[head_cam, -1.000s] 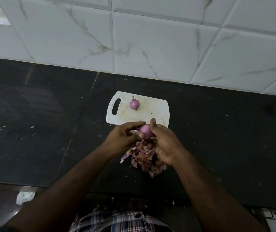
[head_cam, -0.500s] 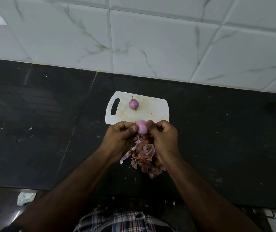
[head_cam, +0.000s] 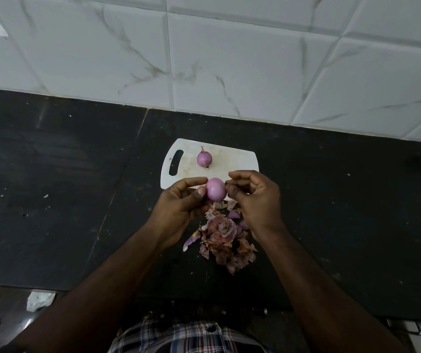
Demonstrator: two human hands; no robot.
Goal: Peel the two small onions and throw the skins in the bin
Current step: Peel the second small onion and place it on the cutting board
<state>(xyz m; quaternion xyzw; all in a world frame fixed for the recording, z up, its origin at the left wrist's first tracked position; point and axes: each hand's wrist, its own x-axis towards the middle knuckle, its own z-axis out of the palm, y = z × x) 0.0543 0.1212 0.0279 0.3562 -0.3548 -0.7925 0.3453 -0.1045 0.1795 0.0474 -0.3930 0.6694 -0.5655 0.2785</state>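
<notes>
Small smooth pink peeled onion [head_cam: 215, 189] pinched in left hand [head_cam: 179, 208] above white plastic cutting board's [head_cam: 232, 161] near edge. Right hand [head_cam: 258, 200] fingers curled, touching onion's right side. Second pink onion [head_cam: 204, 159] on board. Papery purple skins [head_cam: 223, 238] heaped nearer.

I can read no text, label, brand or number anywhere in my view. The cutting board [head_cam: 232, 163] just beyond my hands is plain white, and the counter [head_cam: 51, 187] around them carries no markings.
</notes>
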